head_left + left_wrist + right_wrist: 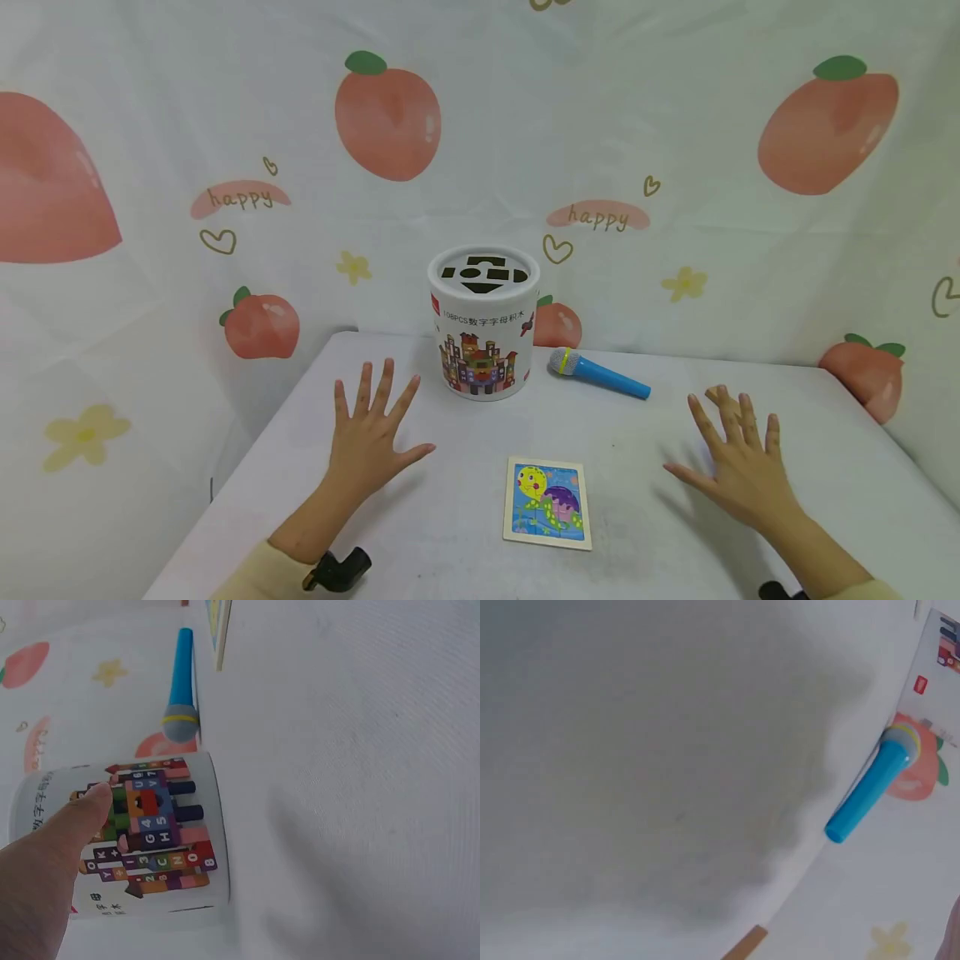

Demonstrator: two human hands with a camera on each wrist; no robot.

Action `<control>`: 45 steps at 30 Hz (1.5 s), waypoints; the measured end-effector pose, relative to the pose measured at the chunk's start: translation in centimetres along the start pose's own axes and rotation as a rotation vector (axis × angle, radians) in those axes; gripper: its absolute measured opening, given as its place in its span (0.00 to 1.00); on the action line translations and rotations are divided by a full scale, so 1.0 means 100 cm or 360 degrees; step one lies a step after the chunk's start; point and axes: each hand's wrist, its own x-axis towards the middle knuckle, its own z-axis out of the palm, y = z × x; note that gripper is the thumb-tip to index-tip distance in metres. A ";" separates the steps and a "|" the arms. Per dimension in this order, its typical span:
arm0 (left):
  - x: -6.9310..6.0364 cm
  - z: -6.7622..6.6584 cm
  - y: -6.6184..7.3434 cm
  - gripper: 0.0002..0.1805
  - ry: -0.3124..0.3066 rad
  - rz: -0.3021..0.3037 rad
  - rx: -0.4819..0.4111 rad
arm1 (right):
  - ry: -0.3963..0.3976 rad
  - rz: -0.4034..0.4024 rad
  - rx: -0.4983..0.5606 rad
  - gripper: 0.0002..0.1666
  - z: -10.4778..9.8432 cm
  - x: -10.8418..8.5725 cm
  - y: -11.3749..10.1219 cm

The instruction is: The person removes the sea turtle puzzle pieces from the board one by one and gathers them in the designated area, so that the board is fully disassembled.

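Note:
My left hand [367, 446] hovers over the left of the table with its fingers spread, holding nothing. On the right, my right hand [746, 475] is also raised with spread fingers and nothing in it. Between them lies a square wooden puzzle [547, 503] with a yellow and purple turtle picture. A white block bucket [483, 325] with shape-cut holes in its lid stands behind. Beside the bucket lies a blue toy microphone [611, 379] with a grey head. A light-brown wooden piece [745, 943] is partly hidden behind my right fingers in the head view.
The white table [450, 542] ends at the back against a white cloth [480, 125] printed with peaches, hearts and flowers. Black wrist camera mounts [341, 569] sit on both wrists.

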 end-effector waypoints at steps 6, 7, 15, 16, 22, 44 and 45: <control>0.000 0.000 0.007 0.55 0.0028 0.0047 -0.0012 | -0.0001 -0.0001 0.0034 0.61 0.001 0.006 -0.007; 0.000 0.000 0.009 0.54 0.0027 0.0060 -0.0013 | -0.0003 0.0000 0.0041 0.60 0.001 0.007 -0.009; 0.001 0.002 0.020 0.53 -0.0019 0.0120 -0.0052 | -0.0007 0.0013 0.0083 0.60 0.003 0.011 -0.019; 0.001 0.002 0.022 0.53 -0.0033 0.0129 -0.0048 | -0.0006 0.0018 0.0084 0.60 0.004 0.012 -0.020; 0.002 -0.001 0.030 0.53 -0.0133 0.0159 -0.0102 | -0.0061 0.0055 0.0139 0.60 0.005 0.017 -0.028; 0.003 -0.007 0.063 0.46 -0.0552 0.0380 -0.0525 | -0.0397 0.0196 0.0746 0.56 -0.005 0.040 -0.081; 0.004 -0.008 0.065 0.45 -0.0591 0.0394 -0.0543 | -0.0404 0.0194 0.0770 0.56 -0.005 0.041 -0.084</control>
